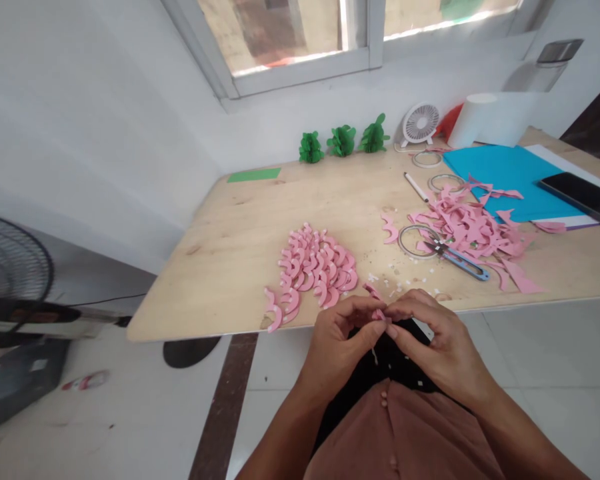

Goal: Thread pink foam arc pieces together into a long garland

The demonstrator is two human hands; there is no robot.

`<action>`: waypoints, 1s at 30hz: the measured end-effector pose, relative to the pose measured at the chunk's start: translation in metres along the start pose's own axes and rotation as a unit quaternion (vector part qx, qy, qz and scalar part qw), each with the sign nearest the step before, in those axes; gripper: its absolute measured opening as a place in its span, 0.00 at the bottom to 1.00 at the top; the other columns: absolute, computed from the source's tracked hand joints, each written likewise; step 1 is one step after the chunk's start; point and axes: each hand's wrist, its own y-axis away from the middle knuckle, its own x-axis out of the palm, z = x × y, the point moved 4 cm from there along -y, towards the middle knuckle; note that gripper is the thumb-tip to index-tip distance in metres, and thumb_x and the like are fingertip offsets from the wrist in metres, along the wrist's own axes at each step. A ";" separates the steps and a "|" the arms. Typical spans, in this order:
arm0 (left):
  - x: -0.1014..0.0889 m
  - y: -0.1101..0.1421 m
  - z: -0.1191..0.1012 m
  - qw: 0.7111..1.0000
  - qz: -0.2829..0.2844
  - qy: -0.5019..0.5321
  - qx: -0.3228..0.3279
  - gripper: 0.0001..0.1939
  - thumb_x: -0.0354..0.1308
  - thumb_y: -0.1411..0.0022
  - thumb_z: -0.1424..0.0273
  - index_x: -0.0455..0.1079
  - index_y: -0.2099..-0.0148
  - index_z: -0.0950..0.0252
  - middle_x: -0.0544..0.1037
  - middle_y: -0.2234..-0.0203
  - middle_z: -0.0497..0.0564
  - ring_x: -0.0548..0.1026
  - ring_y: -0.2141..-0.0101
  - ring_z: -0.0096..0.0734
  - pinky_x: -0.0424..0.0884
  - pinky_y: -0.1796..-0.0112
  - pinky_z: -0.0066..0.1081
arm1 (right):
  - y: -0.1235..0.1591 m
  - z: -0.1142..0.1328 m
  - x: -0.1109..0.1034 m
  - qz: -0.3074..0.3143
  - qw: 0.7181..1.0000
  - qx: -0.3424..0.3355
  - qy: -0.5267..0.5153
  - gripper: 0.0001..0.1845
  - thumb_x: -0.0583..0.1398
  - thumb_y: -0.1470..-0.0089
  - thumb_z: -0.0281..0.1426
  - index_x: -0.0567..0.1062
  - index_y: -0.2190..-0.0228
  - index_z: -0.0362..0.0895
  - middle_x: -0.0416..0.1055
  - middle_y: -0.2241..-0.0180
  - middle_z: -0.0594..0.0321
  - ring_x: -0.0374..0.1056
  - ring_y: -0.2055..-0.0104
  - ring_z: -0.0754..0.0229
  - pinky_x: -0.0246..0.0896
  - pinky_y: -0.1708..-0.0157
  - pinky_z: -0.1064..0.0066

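Just over the table's front edge, my left hand (353, 330) and my right hand (433, 333) meet with fingertips pinched together. Between them is a small pink paper piece (379, 315), mostly covered by the fingers. Another pink piece (372, 291) shows just behind the fingertips; whether it is joined to the held one I cannot tell. To the left lies a heap of curved pink paper pieces (315, 260) with whitish ends. Thread snips (460, 259) with blue handles rest on the right, partly over a ring of tape (415, 241). Tiny white scraps (397, 285) are scattered near my hands.
Pink paper offcuts (473, 223) pile up at the right, by a blue folder (500, 177) and a phone (583, 193). A white pen (416, 187), green paper shapes (341, 141), a small fan (420, 125) and a green strip (254, 175) lie farther back. A floor fan (15, 267) stands left.
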 end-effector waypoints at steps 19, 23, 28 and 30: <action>0.000 0.001 -0.004 1.000 -0.025 -0.003 -0.017 0.09 0.61 0.47 0.73 0.76 0.62 0.65 0.78 0.70 0.51 0.73 0.70 0.25 0.69 0.66 0.25 | 0.000 -0.008 0.000 0.039 0.986 0.086 -0.136 0.08 0.58 0.45 0.34 0.76 0.69 0.45 0.70 0.70 0.62 0.66 0.66 0.60 0.58 0.64 0.69; 0.000 0.002 -0.005 0.999 -0.029 -0.002 -0.019 0.08 0.61 0.47 0.73 0.76 0.62 0.64 0.78 0.69 0.50 0.72 0.70 0.24 0.69 0.66 0.24 | 0.000 -0.007 -0.001 0.046 0.986 0.082 -0.136 0.09 0.57 0.44 0.34 0.77 0.68 0.46 0.69 0.70 0.62 0.66 0.65 0.60 0.58 0.63 0.69; 0.000 0.002 -0.005 0.999 -0.025 -0.002 -0.021 0.08 0.61 0.47 0.73 0.76 0.63 0.64 0.78 0.69 0.50 0.72 0.70 0.24 0.69 0.66 0.24 | -0.001 -0.007 -0.001 0.046 0.987 0.078 -0.129 0.10 0.56 0.43 0.34 0.78 0.66 0.47 0.70 0.71 0.62 0.66 0.65 0.59 0.58 0.64 0.68; 0.000 0.002 -0.005 1.000 -0.025 -0.002 -0.018 0.07 0.61 0.47 0.74 0.76 0.63 0.64 0.78 0.70 0.50 0.72 0.70 0.24 0.69 0.67 0.24 | -0.001 -0.007 -0.001 0.041 0.989 0.075 -0.124 0.11 0.56 0.43 0.35 0.78 0.66 0.47 0.70 0.71 0.62 0.66 0.66 0.59 0.59 0.64 0.68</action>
